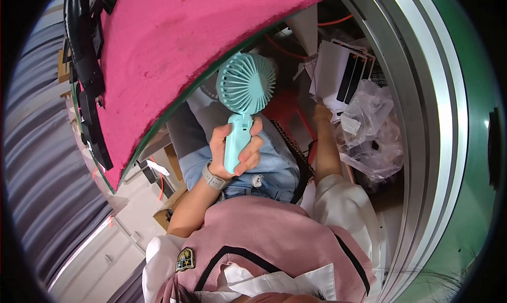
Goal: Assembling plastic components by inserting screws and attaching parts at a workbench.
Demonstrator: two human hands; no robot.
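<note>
A light teal handheld fan (247, 86) with a round ribbed head is upright in front of me. My left hand (232, 150) is closed around its handle, and a pale watch sits on that wrist. Whether the blades turn I cannot make out. My right arm reaches down at the right, and my right hand (323, 114) is beside white papers (330, 73) and a clear crumpled plastic bag (364, 128). The fingers of that hand are too small and partly hidden to read.
A bright pink board (174, 33) with a dark green edge fills the upper left, with black equipment (87, 54) along its side. A silver metal rail (422, 160) curves down the right. Something red (290, 113) stands behind my legs. Grey curtains (47, 160) hang at the far left.
</note>
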